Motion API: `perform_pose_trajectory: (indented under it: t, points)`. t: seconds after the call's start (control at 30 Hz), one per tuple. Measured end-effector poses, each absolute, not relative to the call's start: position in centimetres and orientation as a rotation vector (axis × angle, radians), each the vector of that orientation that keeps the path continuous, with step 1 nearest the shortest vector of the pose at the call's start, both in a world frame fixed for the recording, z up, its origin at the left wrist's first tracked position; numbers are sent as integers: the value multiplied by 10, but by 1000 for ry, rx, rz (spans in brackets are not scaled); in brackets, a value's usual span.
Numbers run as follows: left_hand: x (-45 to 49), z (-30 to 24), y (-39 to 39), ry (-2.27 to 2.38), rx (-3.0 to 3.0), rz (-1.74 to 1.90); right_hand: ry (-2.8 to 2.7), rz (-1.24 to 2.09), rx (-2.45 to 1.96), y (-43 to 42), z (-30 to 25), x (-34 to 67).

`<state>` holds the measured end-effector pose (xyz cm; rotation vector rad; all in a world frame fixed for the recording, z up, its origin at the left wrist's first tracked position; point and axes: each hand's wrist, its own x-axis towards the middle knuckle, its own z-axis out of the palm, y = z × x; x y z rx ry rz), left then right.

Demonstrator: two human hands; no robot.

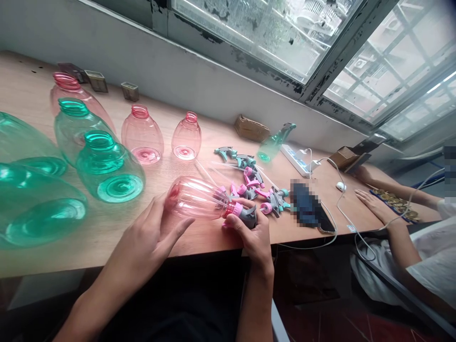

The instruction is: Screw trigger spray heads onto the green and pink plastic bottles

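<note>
A clear pink spray bottle [199, 197] lies sideways in front of me above the table's near edge, its neck pointing right. My left hand [155, 232] cups its base, thumb stretched along the near side and the other fingers partly hidden behind. At the neck, my right hand [254, 237] grips a grey and pink spray head [247, 216] between thumb and fingers. The pink collar sits at the bottle's mouth; how tightly it is seated I cannot tell. Just beyond lie several loose spray heads [249, 190], pink-grey and teal-grey, some with thin clear tubes.
Several open green bottles [110, 166] and pink bottles [142, 135] stand at left. Toward the back are a green bottle with a sprayer [274, 145], a brown package [252, 128] and a power strip [299, 160]. A phone [309, 206] and another person's hand [372, 204] are at right.
</note>
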<state>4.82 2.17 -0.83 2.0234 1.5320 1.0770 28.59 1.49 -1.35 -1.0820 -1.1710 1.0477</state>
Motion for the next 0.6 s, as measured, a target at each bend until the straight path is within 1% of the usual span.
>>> perform_pose_trajectory:
  t: [0.6]
  points:
    - [48, -9, 23, 1524, 2011, 1088, -1222, 1021, -1089, 16, -17, 289]
